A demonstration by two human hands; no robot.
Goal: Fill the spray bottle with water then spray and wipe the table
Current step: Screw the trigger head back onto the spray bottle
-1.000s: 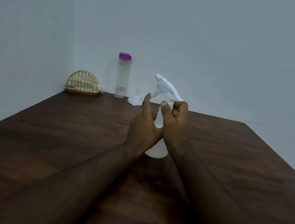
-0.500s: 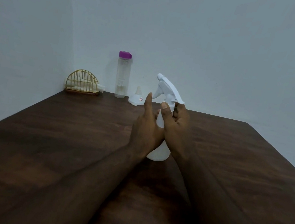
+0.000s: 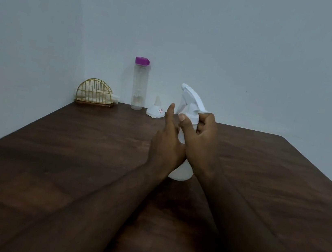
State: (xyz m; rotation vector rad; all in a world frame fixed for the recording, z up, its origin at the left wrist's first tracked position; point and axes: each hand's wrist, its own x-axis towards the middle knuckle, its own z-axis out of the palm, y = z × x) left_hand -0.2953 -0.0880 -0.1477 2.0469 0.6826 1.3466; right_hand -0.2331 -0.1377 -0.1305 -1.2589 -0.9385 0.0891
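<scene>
Near the middle of the dark wooden table (image 3: 70, 165) stands the white plastic spray bottle (image 3: 182, 166). The left hand (image 3: 166, 145) braces its body, the right hand (image 3: 202, 135) is clamped on the collar — unscrewing likely works best twisting only the collar, base kept planted.

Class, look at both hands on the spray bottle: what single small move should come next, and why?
Probably twist the spray head off. The right hand has its grip at the collar and the left hand steadies the spray bottle, which stands on the table with its head on, so it cannot be filled. The water bottle and funnel wait behind.
</scene>
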